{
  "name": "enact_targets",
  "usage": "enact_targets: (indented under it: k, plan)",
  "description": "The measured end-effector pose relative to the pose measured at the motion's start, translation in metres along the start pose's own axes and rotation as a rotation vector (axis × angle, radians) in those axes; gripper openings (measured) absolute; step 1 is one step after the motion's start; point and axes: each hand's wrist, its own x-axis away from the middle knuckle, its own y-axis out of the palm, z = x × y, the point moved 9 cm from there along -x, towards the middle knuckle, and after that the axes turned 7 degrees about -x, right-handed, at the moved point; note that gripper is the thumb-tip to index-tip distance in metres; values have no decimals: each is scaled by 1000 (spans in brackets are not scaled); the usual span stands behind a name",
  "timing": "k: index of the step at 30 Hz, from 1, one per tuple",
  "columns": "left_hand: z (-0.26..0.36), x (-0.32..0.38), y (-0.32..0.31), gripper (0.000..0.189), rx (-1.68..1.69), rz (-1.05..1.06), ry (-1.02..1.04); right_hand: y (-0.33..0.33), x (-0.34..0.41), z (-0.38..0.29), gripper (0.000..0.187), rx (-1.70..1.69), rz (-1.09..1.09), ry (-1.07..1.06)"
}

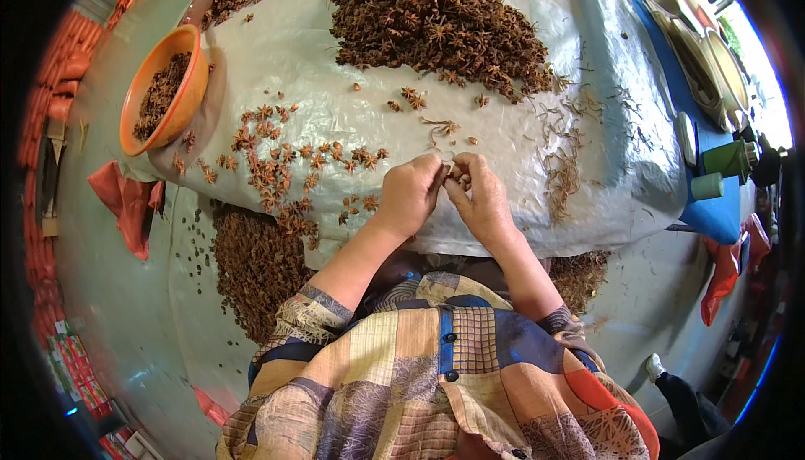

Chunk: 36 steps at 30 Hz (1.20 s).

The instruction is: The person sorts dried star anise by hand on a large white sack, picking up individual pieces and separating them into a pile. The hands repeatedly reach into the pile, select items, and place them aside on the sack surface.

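My left hand [412, 192] and my right hand [481, 199] meet over the near edge of a table covered with plastic sheeting [390, 123]. Their fingertips pinch a small dark piece, apparently star anise; several small pieces show in the curled fingers of my right hand. Just beyond the hands lies a star anise with a stem [448, 126]. Farther away rises a large heap of star anise [440, 26]. Loose star anise [267, 177] is scattered left of my hands. Thin stems [564, 177] form a loose strip to their right.
An orange plastic bowl [202, 73] partly filled with star anise stands at the left edge. Dark heaps [248, 265] lie on the floor below the table. Green cups [707, 186] stand on a blue surface at the right. Another person's leg and shoe [655, 367] show at lower right.
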Motion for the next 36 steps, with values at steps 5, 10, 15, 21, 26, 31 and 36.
enact_targets:
  k: [5,10,15,21,26,31,36]
  plan:
    - [7,2,-10,16,-60,134,55,-12,0,-28,21,529,-91,-192]
    - [-74,-2,-15,22,1053,245,-615,-68,-13,7,14,666,-61,79]
    - [-81,-6,12,20,841,44,-628,-20,-62,23,28,515,-93,-104]
    - [-48,-20,14,24,158,70,-298,3,-83,32,21,445,-107,-220]
    - [-26,-23,16,20,268,62,-208,-22,-48,12,31,111,-88,-216]
    - [1,-20,15,21,-17,92,18,-24,-16,11,41,-262,-57,139]
    - [-61,-6,-10,27,535,250,-525,-59,-4,9,15,-486,-21,314]
